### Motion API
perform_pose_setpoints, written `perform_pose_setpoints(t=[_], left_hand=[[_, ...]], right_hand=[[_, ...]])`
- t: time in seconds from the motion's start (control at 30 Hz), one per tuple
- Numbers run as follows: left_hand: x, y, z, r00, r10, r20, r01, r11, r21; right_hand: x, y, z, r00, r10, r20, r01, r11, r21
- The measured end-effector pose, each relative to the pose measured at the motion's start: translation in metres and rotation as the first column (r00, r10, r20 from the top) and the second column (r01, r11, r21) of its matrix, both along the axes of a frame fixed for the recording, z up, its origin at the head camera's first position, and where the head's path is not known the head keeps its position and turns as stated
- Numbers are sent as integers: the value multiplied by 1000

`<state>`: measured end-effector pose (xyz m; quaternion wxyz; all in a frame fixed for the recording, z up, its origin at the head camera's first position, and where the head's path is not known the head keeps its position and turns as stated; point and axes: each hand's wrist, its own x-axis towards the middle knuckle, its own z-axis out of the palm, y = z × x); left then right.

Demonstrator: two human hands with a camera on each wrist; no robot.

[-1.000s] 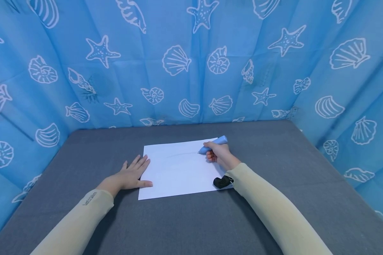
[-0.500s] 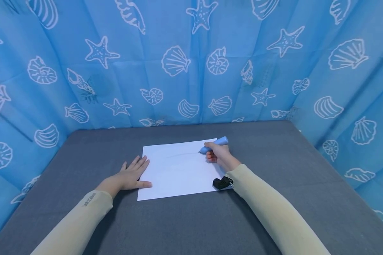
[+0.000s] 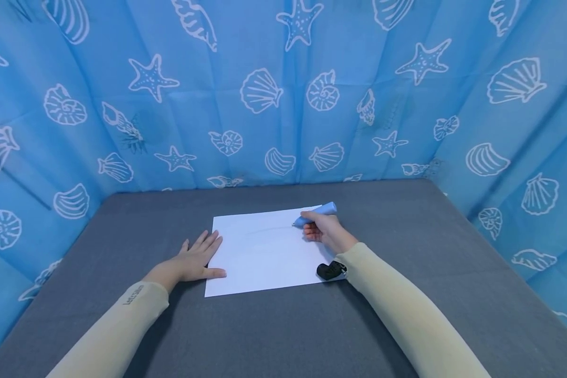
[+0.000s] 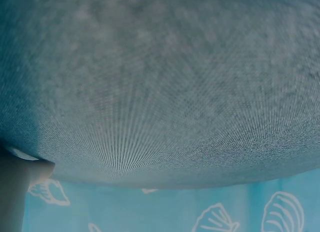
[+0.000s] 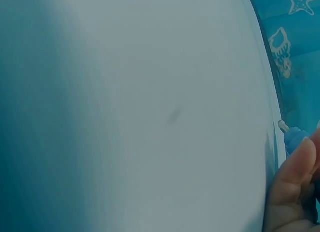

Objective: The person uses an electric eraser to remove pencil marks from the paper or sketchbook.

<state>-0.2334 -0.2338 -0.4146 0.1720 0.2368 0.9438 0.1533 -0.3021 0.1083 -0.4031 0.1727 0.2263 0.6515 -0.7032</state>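
Note:
A sheet of white paper (image 3: 260,262) lies flat on the table, with a faint line (image 3: 269,229) across its upper part. My left hand (image 3: 193,261) rests on the sheet's left edge, fingers spread, thumb and fingertips on the paper. Over the right part of the sheet, my right hand (image 3: 328,229) pinches a thick blue pen (image 3: 325,208), slanted with its metal tip down to the left, near the line's right end. Whether the tip touches the paper I cannot tell. In the right wrist view, the pen's tip (image 5: 283,126) and thumb (image 5: 295,167) show at the right edge.
The table (image 3: 264,336) has a dark grey cloth cover. Behind it and at the sides hangs a blue curtain (image 3: 193,105) with white shells and starfish. A small black device (image 3: 329,270) sits at the right sleeve's cuff, over the paper's lower right corner.

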Motion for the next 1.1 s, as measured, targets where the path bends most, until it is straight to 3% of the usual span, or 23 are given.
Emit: perform_pose_setpoints(t=[0.33, 0.6, 1.1], left_hand=[[-3, -1, -2, 1000, 1, -1, -1, 999, -37], [-2, 1, 0, 1000, 9, -5, -10, 999, -42], [-1, 0, 0, 1000, 8, 0, -8, 999, -32]], right_hand=[[-1, 0, -1, 999, -53, 10, 52, 998, 19], [0, -2, -1, 1000, -15, 0, 15, 999, 47], [1, -7, -1, 1000, -31, 0, 31, 998, 56]])
